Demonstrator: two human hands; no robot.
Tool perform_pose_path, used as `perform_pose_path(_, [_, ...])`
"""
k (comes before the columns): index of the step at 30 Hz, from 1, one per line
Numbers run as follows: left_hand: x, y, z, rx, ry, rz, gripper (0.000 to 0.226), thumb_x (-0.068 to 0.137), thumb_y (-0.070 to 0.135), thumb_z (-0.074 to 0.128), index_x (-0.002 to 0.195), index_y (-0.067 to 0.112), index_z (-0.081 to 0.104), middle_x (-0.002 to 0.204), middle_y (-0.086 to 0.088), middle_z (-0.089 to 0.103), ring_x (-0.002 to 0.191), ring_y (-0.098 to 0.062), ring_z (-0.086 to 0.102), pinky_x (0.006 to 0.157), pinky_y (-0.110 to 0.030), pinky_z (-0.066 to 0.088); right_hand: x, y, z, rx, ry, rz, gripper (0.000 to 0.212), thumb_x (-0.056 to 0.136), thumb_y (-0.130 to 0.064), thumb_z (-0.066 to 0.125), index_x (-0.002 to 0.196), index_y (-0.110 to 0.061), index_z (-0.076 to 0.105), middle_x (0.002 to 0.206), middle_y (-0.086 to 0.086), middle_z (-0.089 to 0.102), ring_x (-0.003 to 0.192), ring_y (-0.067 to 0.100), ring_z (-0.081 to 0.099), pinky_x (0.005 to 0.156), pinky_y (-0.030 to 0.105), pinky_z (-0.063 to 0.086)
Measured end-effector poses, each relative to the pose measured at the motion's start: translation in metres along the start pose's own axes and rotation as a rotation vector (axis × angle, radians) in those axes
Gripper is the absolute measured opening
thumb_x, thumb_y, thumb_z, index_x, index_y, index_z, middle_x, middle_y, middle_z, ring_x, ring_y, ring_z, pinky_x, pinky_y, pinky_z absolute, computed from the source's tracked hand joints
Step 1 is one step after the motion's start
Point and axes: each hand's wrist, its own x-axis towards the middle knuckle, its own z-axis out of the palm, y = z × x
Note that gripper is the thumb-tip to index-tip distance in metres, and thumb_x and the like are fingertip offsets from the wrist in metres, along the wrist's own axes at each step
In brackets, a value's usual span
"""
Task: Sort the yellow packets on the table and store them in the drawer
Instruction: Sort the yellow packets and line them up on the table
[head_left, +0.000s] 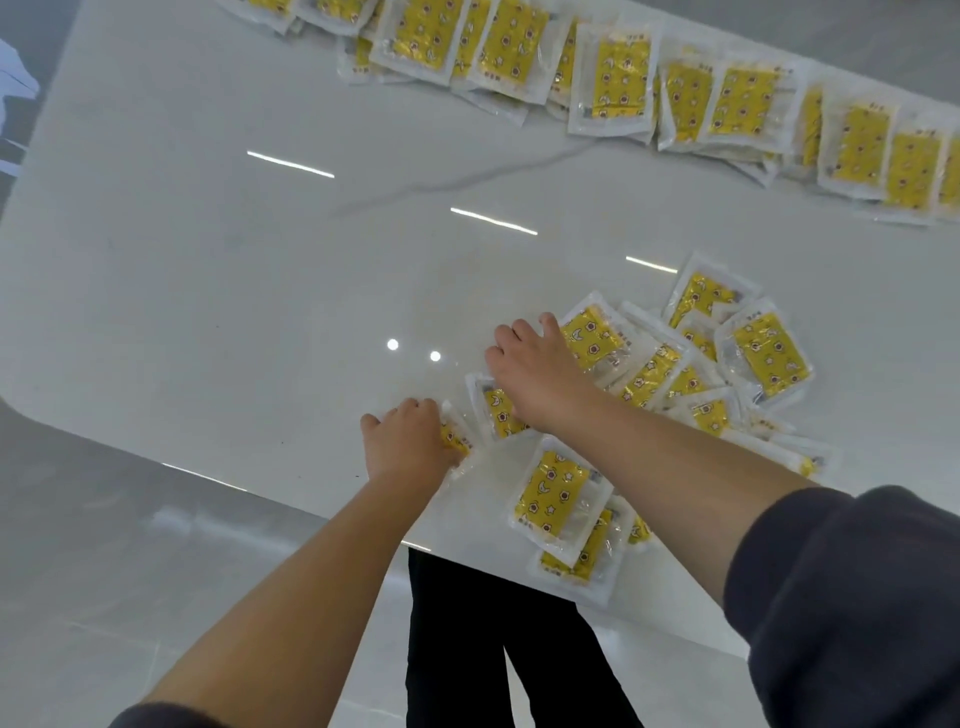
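Note:
Yellow packets in clear wrap, printed with stars and moons, lie in a loose heap (691, 374) near the front edge of a glossy white table (234, 291). My left hand (410, 441) rests knuckles-up on a packet (456, 441) at the heap's left end, fingers curled over it. My right hand (535, 364) lies palm-down with fingers spread, pressing on another packet (501, 415) and touching one (595, 338) beyond it. One packet (558, 493) lies flat below my right wrist. No drawer is in view.
A long overlapping row of the same yellow packets (623, 78) runs along the table's far edge from the top middle to the right. The table's front edge (208, 475) runs diagonally. Grey floor and my dark trousers (467, 649) show below it.

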Motion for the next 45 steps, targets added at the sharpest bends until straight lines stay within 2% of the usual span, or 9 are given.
perform_pose_path(8, [0.005,-0.021,-0.009,-0.377,-0.239,0.072,0.013,0.088,0.022,0.058,0.084,0.015,0.047,0.08,0.0,0.052,0.073,-0.021,0.055,0.062,-0.031,0.047,-0.001,0.001,-0.006,-0.012,-0.034,-0.04,0.031,0.086,-0.026,0.066,0.113,-0.016,0.055,0.102,0.0,0.055,0.11,0.025,0.049,0.109,0.051,0.02])
perform_pose_path(12, [0.01,-0.023,-0.033,-0.455,-0.264,0.095,0.028,0.085,0.023,0.067,0.069,0.013,0.047,0.071,-0.001,0.05,0.068,-0.02,0.052,0.057,-0.027,0.042,-0.009,0.016,-0.005,0.138,-0.105,-0.058,0.018,0.087,-0.023,0.065,0.102,-0.016,0.058,0.1,0.001,0.054,0.098,0.023,0.054,0.077,0.033,0.035])
perform_pose_path(16, [0.022,-0.006,-0.058,-0.555,-0.189,0.102,0.032,0.079,0.029,0.075,0.086,0.001,0.061,0.079,-0.01,0.059,0.073,-0.024,0.056,0.063,-0.033,0.044,-0.038,0.052,-0.018,0.414,-0.03,0.124,0.017,0.093,-0.031,0.059,0.094,-0.02,0.045,0.083,0.0,0.05,0.084,0.026,0.057,0.059,0.031,0.032])
perform_pose_path(19, [0.031,0.033,-0.074,-0.631,-0.184,0.18,0.033,0.076,0.033,0.079,0.085,0.008,0.058,0.085,-0.008,0.055,0.073,-0.021,0.055,0.066,-0.033,0.047,-0.065,0.094,-0.019,0.528,0.044,0.331,0.025,0.09,-0.034,0.063,0.09,-0.016,0.046,0.08,0.001,0.053,0.078,0.025,0.054,0.061,0.032,0.037])
perform_pose_path(23, [0.042,0.097,-0.075,-0.709,-0.135,0.171,0.042,0.074,0.028,0.081,0.065,0.013,0.043,0.071,-0.001,0.04,0.052,-0.012,0.038,0.043,-0.018,0.032,-0.086,0.139,-0.013,0.674,-0.125,0.377,0.03,0.083,-0.03,0.073,0.082,-0.015,0.047,0.081,0.001,0.052,0.081,0.024,0.053,0.064,0.034,0.039])
perform_pose_path(27, [0.048,0.14,-0.061,-0.597,-0.022,0.152,0.018,0.083,0.023,0.068,0.088,0.007,0.062,0.116,-0.004,0.041,0.096,-0.023,0.051,0.076,-0.03,0.046,-0.094,0.15,-0.005,0.617,-0.227,0.342,0.034,0.084,-0.029,0.072,0.076,-0.016,0.042,0.076,-0.001,0.046,0.067,0.015,0.044,0.056,0.029,0.032])
perform_pose_path(31, [0.049,0.151,-0.06,-0.543,-0.015,0.108,0.018,0.087,0.022,0.061,0.098,0.008,0.062,0.119,-0.008,0.04,0.103,-0.027,0.047,0.092,-0.041,0.046,-0.096,0.152,0.001,0.589,-0.222,0.338,0.033,0.085,-0.032,0.071,0.081,-0.014,0.045,0.076,-0.003,0.044,0.065,0.013,0.04,0.056,0.029,0.031])
perform_pose_path(38, [0.052,0.145,-0.065,-0.565,-0.011,0.098,0.032,0.085,0.021,0.059,0.062,0.019,0.037,0.095,-0.007,0.045,0.085,-0.028,0.054,0.077,-0.038,0.048,-0.099,0.166,0.004,0.666,-0.213,0.383,0.031,0.083,-0.031,0.073,0.082,-0.012,0.049,0.08,0.001,0.048,0.076,0.021,0.05,0.059,0.029,0.036])
perform_pose_path(45, [0.048,0.147,-0.064,-0.527,0.064,0.12,0.033,0.088,0.022,0.058,0.063,0.019,0.038,0.097,-0.005,0.043,0.075,-0.025,0.054,0.066,-0.032,0.044,-0.097,0.175,0.003,0.674,-0.219,0.37,0.028,0.084,-0.027,0.073,0.086,-0.007,0.054,0.086,0.008,0.055,0.078,0.022,0.051,0.066,0.033,0.038])
